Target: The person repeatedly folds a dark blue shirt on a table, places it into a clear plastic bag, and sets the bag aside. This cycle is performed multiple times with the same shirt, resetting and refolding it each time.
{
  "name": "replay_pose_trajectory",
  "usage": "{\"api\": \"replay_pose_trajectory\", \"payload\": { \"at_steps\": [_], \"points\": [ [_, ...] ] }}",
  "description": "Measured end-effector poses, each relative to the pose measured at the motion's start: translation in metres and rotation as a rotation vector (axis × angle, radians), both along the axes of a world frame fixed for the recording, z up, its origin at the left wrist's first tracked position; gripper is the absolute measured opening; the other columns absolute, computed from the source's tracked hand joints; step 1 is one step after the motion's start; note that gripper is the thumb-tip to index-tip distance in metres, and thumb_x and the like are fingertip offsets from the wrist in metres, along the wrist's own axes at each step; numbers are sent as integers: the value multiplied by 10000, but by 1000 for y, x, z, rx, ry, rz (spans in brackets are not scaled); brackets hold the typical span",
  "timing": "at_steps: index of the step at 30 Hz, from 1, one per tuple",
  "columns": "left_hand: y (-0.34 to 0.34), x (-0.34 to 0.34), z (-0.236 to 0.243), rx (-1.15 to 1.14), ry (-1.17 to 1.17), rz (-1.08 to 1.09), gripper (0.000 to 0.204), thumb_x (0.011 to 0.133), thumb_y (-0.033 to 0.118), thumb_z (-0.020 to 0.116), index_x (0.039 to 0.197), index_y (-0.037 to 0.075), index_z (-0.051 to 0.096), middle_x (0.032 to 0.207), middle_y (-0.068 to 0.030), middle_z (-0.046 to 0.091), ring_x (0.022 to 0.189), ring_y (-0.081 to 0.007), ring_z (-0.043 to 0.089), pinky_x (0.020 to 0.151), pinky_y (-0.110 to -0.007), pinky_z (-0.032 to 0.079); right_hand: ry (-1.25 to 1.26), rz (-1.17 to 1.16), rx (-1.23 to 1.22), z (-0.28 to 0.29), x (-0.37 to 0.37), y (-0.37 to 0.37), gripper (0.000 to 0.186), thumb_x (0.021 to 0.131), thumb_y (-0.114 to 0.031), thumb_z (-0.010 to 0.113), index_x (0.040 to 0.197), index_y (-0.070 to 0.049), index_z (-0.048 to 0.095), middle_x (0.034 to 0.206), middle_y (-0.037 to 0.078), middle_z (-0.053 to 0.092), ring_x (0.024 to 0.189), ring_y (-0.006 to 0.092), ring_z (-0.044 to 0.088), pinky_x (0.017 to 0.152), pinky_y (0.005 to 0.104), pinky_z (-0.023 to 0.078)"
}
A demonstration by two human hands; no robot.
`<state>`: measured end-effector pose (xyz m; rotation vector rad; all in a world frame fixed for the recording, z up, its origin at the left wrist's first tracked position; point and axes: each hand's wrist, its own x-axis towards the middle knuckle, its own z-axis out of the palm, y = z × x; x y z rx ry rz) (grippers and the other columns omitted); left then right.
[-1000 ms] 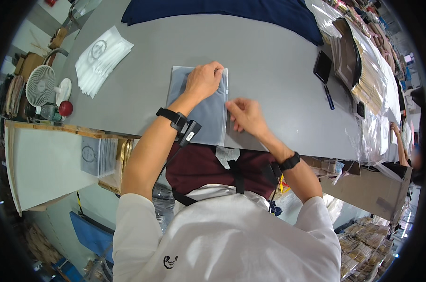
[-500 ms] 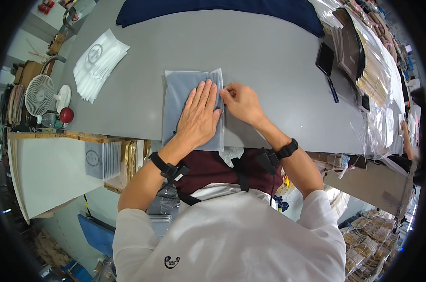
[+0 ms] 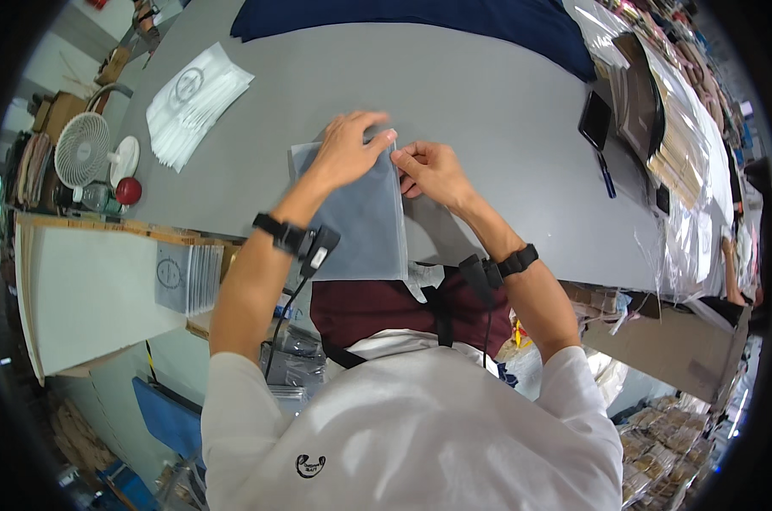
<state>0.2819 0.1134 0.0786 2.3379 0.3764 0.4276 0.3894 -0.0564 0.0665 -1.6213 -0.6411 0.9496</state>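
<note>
A frosted plastic bag [image 3: 356, 226] with folded grey-blue content lies flat on the grey table in front of me, its lower end at the table's front edge. At its upper right corner, my right hand [image 3: 434, 175] pinches the bag's edge between thumb and fingers. My left hand [image 3: 349, 146] is over the bag's upper end, thumb and fingers apart, its fingertips smeared by motion. Whether the left thumb touches the bag's corner, I cannot tell.
A stack of white printed bags [image 3: 194, 102] lies at the left, near a small fan [image 3: 84, 149]. Dark blue cloth [image 3: 411, 17] spans the far edge. At the right are a phone [image 3: 594, 119], a pen [image 3: 606, 175] and piled plastic-wrapped packages [image 3: 680, 162].
My left hand has lifted from flat on the bag and moved up to its top end. My right hand stays at the right edge. The view has shifted slightly.
</note>
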Motion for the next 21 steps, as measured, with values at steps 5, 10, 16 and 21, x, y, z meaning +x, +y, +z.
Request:
{"api": "replay_pose_trajectory", "payload": {
  "at_steps": [5, 10, 16, 21],
  "points": [
    [0, 21, -2, -166, 86, -57, 273, 978, 275, 710, 1002, 7, 753, 907, -117, 749, 852, -242, 674, 819, -373, 529, 37, -86, -38, 2, -16, -7, 344, 1061, -282, 624, 976, 45, 685, 813, 79, 686, 665, 145, 702, 585, 288, 604],
    [-6, 28, -7, -194, -11, 26, 276, 992, 268, 704, 970, -5, 740, 847, -100, 726, 801, -197, 644, 771, -349, 519, 30, -66, -60, 4, -29, -27, 376, 1070, -301, 599, 977, 53, 684, 812, 69, 682, 672, 139, 700, 588, 295, 611],
    [-6, 19, -2, -251, 29, 20, 264, 982, 254, 695, 990, -7, 732, 828, -140, 723, 789, -287, 672, 778, -405, 529, 17, -156, -93, 5, -17, -19, 388, 1016, -353, 709, 1017, 35, 697, 821, 62, 697, 685, 125, 693, 604, 285, 611],
    [-8, 13, -6, -236, 2, 16, 252, 1014, 244, 679, 1023, -5, 708, 817, -71, 686, 734, -167, 571, 733, -348, 497, 16, -188, -34, -2, -16, -12, 367, 978, -331, 768, 1050, 28, 739, 876, 68, 739, 672, 120, 682, 603, 288, 605]
  ]
}}
